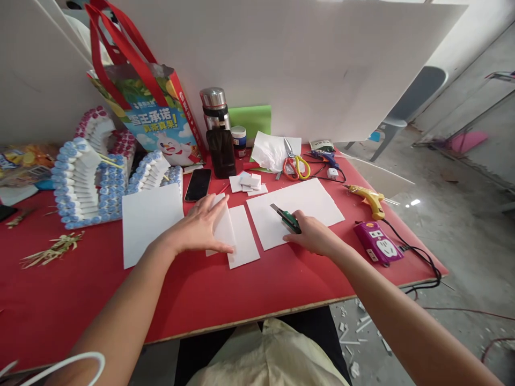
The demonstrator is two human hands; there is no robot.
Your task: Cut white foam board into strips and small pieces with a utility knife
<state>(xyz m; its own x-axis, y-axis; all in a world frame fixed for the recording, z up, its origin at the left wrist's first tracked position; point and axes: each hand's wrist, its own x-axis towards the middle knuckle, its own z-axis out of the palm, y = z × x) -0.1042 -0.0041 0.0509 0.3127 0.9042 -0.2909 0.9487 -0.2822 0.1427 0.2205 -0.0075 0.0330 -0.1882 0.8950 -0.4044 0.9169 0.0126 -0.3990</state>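
My left hand point(203, 225) is spread, its fingers lying over a narrow white board strip point(224, 228). Beside that strip, on its right, lies another white strip point(244, 238). In my right hand point(311, 234) is a green utility knife point(290, 221), its blade out and pointing up and to the left. The knife is over a larger white board sheet point(322, 206), and my right hand rests at that sheet's lower edge. A further white sheet point(148, 222) lies to the left, partly behind my left forearm.
Small white offcuts point(251, 183), a phone point(198, 185), scissors point(296, 167) and a dark bottle point(221, 150) stand or lie behind the sheets. On the right are a yellow glue gun point(368, 199) and a purple power strip point(378, 243) with cables. Cotton-swab models point(80, 182) stand left.
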